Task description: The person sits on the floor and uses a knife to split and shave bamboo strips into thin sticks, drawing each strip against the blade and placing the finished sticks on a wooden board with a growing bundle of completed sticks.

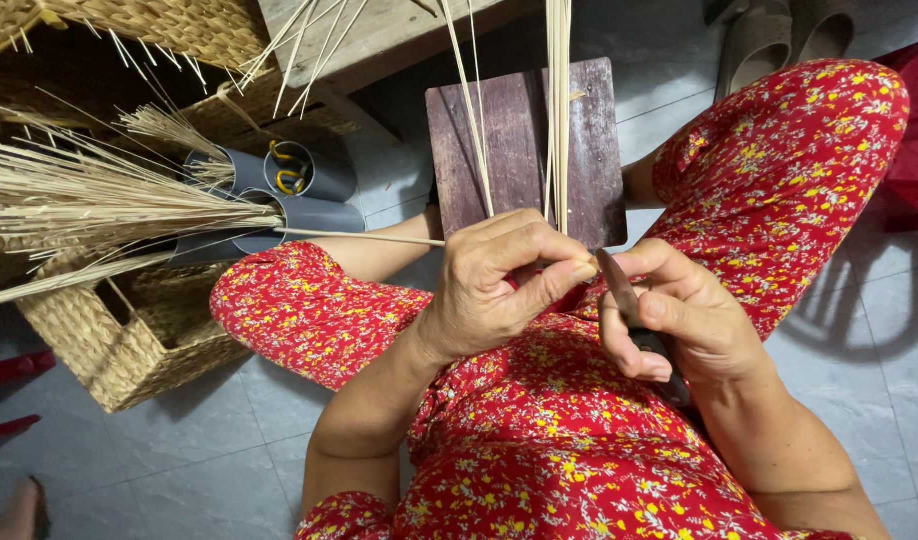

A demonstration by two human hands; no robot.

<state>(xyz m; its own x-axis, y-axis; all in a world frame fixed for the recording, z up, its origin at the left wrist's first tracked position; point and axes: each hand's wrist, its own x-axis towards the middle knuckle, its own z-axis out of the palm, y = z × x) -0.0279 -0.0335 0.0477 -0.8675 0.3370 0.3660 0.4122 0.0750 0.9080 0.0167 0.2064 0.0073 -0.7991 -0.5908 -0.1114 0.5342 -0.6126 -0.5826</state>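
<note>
Far left: woven basket [129, 340] on the tile floor, grey tubes [279, 200] stuffed with loose reed bundles [89, 195], crowding that side. Left hand [499, 285] fingers curled tight, pinching thin reed strips [557, 110] that run up over the dark wooden board [524, 150]. Right hand [679, 320] just beside it, fist closed on a knife [619, 285], blade near the left thumb. Open tile at near left.
</note>
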